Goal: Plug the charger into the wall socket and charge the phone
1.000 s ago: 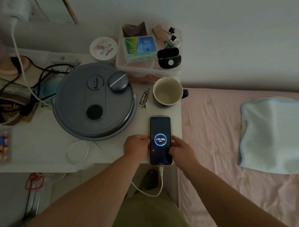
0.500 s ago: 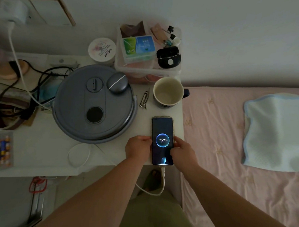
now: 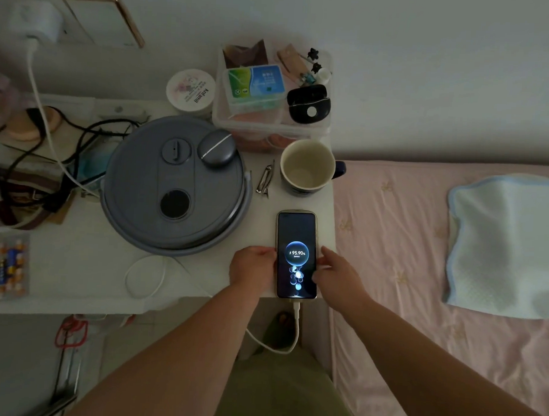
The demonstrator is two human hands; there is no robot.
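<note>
— Two hands on it: the phone (image 3: pixel 297 254) lies flat at the table's (image 3: pixel 76 262) front right corner, screen lit, reading 95.90%.

— Gripping it?

— Left hand (image 3: pixel 253 267) curled against its left edge, right hand (image 3: pixel 335 273) loosely open, fingertips at the right edge. White cable (image 3: pixel 288 337) plugged into the bottom end, looping below the front edge. Charger (image 3: pixel 36 21) sits in the wall socket, back left.
</note>
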